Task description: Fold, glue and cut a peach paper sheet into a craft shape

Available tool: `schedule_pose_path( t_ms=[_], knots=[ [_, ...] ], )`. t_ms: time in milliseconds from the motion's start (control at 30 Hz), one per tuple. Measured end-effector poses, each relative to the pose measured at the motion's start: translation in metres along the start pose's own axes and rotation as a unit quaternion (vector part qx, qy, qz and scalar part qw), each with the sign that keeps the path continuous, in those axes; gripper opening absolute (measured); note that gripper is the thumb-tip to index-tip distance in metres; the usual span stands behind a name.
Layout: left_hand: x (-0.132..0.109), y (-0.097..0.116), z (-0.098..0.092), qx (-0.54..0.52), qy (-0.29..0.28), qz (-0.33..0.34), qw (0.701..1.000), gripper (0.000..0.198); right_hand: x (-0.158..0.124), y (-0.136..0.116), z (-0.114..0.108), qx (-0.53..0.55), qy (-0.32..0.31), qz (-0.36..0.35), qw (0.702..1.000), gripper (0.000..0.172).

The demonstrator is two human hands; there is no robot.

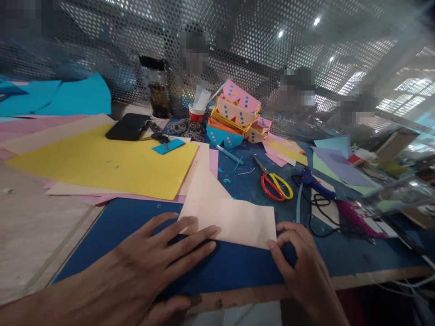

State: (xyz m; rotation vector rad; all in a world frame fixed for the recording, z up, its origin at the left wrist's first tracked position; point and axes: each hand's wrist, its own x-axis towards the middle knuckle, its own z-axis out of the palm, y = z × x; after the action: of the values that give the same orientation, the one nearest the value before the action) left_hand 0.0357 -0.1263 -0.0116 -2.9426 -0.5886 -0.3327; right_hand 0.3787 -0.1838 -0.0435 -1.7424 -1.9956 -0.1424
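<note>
A pale peach sheet of paper (246, 222) lies on the blue table in front of me, with a folded flap along its near side. My left hand (170, 253) rests flat with spread fingers, several fingertips pressing on the paper's left end. At the opposite end, my right hand (299, 253) pinches the paper's right edge between thumb and fingers. Just beyond the paper are scissors (273, 183) with one red and one yellow handle. A light-blue pen (229, 155) lies farther back.
Large yellow paper (136, 170) covers other sheets at left, under a black phone or wallet (127, 127) and keys (158, 133). Decorated paper pieces (234, 111) are stacked behind, near a cup (197, 113) and a bottle (156, 88). A blue glue gun (316, 183) and its cord lie right.
</note>
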Motion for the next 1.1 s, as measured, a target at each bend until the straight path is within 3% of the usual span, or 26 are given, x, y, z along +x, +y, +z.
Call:
schedule_pose_path(
  t_ms=[367, 500, 800, 1100],
  knots=[
    [0.003, -0.001, -0.002, -0.024, 0.006, 0.005, 1.0, 0.073, 0.001, -0.006, -0.002, 0.022, -0.003, 0.025, 0.999, 0.019],
    [0.011, 0.002, -0.004, -0.008, -0.002, 0.015, 1.0, 0.074, 0.0, -0.002, -0.001, 0.027, -0.005, -0.001, 1.0, 0.018],
    [0.026, 0.011, 0.001, -0.076, 0.009, -0.032, 0.997, 0.085, 0.0, -0.011, -0.002, 0.047, -0.004, 0.028, 0.998, 0.018],
    [0.026, 0.009, -0.003, -0.043, 0.032, 0.005, 0.999, 0.085, -0.001, -0.001, 0.001, 0.01, 0.009, 0.0, 1.0, 0.017]
  ],
)
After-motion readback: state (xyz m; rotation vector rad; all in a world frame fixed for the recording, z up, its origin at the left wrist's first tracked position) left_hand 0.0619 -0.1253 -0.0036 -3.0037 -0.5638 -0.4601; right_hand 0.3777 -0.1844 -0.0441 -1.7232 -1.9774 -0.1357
